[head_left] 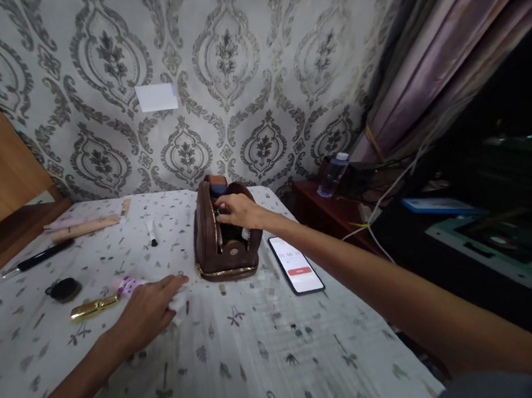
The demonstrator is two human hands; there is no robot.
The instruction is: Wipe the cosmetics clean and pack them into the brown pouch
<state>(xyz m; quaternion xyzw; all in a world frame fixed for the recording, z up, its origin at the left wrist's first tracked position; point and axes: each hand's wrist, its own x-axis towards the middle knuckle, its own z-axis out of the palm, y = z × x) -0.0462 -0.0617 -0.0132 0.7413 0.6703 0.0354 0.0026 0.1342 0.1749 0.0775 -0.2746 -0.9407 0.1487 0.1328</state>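
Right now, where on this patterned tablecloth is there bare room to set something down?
The widest free patch is the near cloth, below the brown leather zip pouch and white-screened smartphone. A smaller gap lies behind the small white tube. The left side is crowded: black pen, gold lipstick tube, dark round fob, by the left hand.

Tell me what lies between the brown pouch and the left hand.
Head view: only bare patterned cloth between the pouch and the left hand; a small dark speck sits just below the pouch.

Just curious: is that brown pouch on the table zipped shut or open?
Open: the brown pouch stands unzipped, its top gaping, with the right hand reaching inside.
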